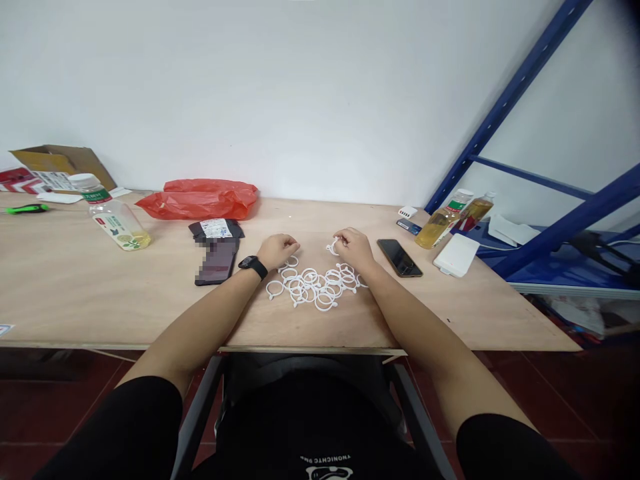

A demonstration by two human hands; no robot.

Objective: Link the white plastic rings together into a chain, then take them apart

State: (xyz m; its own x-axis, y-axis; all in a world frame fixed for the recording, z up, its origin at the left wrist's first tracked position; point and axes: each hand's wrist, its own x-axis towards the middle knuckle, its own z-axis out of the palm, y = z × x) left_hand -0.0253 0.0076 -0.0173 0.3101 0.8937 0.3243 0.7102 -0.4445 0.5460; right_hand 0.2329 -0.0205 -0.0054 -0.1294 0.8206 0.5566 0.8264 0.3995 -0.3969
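A loose heap of white plastic curtain rings (pixel 309 288), each with a small eyelet, lies on the wooden table in front of me. My right hand (pixel 354 248) is just above the heap's right side, with thumb and fingers closed on one white curtain ring (pixel 332 248). At the heap's upper left, my left hand (pixel 278 251) is low over the table with its fingers curled together. Whatever may be between those fingertips is hidden. A ring or two lie right beside that hand, partly covered by it. A dark watch sits on my left wrist.
A dark phone (pixel 217 262) and a black packet (pixel 216 229) lie left of my hands, a red plastic bag (pixel 205 200) behind. Further left stands a bottle (pixel 117 223). To the right are another phone (pixel 399 258), a white box (pixel 456 255), a tilted bottle (pixel 440 223) and blue shelving (pixel 510 87).
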